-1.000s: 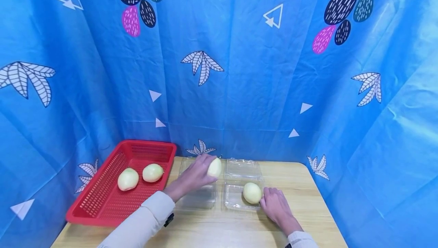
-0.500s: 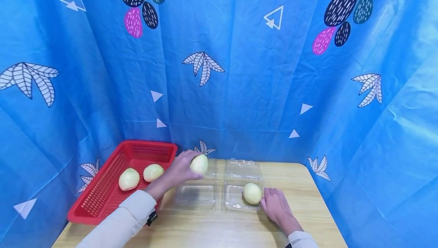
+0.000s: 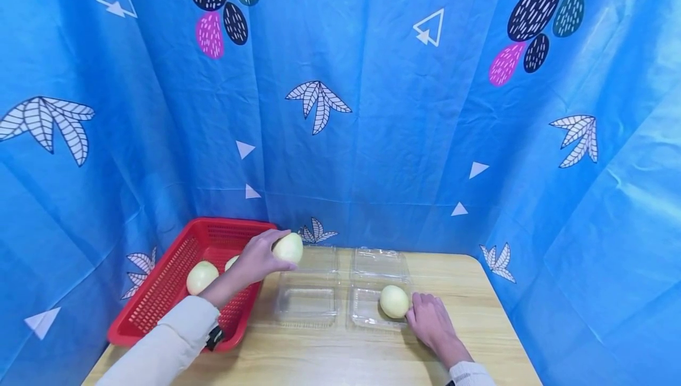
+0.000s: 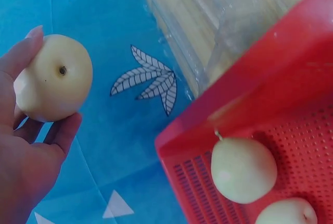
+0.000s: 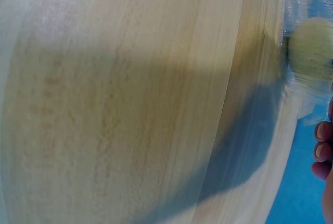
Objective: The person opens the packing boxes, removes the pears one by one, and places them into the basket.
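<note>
My left hand (image 3: 259,259) holds a pale yellow pear (image 3: 288,249) in the air between the red basket (image 3: 239,327) and the clear plastic boxes. In the left wrist view, thumb and fingers wrap the pear (image 4: 62,78) from the side, and its dark-centred dimple shows. Another pear (image 3: 394,301) sits in the front half of the right-hand plastic clamshell box (image 3: 362,314). Beside that pear, my right hand (image 3: 432,320) grips the box's right edge with curled fingers (image 5: 323,152); the exact contact is partly hidden.
Two more pears lie in the basket: one pear (image 3: 201,278) in plain sight, the other pear (image 4: 243,170) largely behind my left hand in the head view. An open clear box (image 3: 307,303) stands left of the right one. A blue curtain (image 3: 340,155) surrounds the wooden table (image 3: 319,356).
My left hand has moved left with its pear, from above the left box towards the basket. The right hand and the boxed pear stay in place.
</note>
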Demonstrator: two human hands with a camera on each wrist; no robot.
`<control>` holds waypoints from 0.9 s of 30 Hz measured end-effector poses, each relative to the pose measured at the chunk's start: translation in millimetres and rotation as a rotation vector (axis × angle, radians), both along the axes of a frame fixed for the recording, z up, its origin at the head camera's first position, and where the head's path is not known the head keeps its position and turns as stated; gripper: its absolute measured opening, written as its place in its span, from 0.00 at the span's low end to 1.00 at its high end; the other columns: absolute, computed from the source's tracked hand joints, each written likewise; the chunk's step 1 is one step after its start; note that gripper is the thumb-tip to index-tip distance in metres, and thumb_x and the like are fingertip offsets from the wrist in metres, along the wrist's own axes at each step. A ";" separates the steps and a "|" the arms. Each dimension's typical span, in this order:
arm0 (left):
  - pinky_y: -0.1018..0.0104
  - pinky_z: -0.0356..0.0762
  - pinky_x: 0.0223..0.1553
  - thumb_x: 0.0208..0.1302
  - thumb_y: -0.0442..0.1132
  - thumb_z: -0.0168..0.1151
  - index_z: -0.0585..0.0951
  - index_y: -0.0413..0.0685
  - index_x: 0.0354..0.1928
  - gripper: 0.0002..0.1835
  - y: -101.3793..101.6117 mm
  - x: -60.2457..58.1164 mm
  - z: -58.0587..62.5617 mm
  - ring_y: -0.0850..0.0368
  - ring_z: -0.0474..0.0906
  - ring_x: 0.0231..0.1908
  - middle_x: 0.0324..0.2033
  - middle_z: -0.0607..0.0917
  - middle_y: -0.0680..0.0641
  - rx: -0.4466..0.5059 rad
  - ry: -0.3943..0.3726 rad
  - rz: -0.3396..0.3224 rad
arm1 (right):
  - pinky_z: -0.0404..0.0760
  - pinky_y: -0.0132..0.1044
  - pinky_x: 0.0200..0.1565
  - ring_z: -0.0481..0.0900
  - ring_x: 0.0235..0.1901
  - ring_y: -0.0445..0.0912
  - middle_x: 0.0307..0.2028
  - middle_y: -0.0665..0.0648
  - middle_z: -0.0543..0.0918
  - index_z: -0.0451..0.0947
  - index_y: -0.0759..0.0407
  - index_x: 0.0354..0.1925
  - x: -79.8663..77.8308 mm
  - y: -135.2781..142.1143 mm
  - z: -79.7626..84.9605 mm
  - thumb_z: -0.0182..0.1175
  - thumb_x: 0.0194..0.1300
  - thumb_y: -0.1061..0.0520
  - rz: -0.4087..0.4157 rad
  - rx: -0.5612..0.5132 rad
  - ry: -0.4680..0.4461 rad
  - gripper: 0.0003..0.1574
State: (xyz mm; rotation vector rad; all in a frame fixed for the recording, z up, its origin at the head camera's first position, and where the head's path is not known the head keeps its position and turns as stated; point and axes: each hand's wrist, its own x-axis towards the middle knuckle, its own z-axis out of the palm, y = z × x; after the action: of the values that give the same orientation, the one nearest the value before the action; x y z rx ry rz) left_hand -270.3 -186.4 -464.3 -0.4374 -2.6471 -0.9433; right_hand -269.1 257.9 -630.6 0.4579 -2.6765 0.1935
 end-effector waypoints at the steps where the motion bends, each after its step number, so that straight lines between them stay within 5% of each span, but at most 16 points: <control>1: 0.44 0.88 0.49 0.45 0.49 0.86 0.79 0.39 0.66 0.45 -2.9 0.3 0.2 0.39 0.83 0.55 0.57 0.85 0.36 -0.001 -0.004 0.004 | 0.70 0.40 0.36 0.69 0.27 0.45 0.22 0.48 0.67 0.65 0.50 0.28 0.0 0.1 0.1 0.60 0.62 0.55 0.001 -0.002 0.001 0.12; 11: 0.42 0.85 0.52 0.47 0.48 0.84 0.80 0.39 0.65 0.43 -34.0 2.6 -0.3 0.38 0.83 0.57 0.58 0.85 0.35 0.005 0.008 0.045 | 0.73 0.43 0.38 0.74 0.29 0.49 0.22 0.50 0.71 0.66 0.51 0.27 -0.1 0.6 0.4 0.60 0.62 0.56 -0.002 -0.015 -0.007 0.12; 19: 0.40 0.84 0.55 0.52 0.53 0.81 0.75 0.40 0.70 0.46 -67.1 5.1 -4.5 0.37 0.78 0.61 0.65 0.80 0.34 0.078 -0.122 0.139 | 0.71 0.41 0.38 0.72 0.29 0.47 0.22 0.49 0.70 0.65 0.50 0.27 -1.9 1.9 1.8 0.60 0.63 0.55 -0.006 -0.005 -0.032 0.12; 27: 0.44 0.87 0.54 0.57 0.52 0.79 0.71 0.34 0.72 0.47 -89.9 9.2 -15.5 0.36 0.79 0.58 0.65 0.79 0.30 0.112 -0.208 0.161 | 0.72 0.42 0.38 0.73 0.29 0.47 0.22 0.49 0.71 0.66 0.50 0.28 -0.1 0.0 1.8 0.59 0.64 0.55 -0.008 0.005 -0.041 0.12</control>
State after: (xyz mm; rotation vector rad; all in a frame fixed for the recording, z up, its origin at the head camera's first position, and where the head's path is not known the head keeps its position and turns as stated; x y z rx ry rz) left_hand -261.1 -276.2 -479.8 -0.1025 -2.7424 -1.1326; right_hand -269.2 257.9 -628.8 0.4494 -2.7191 0.1952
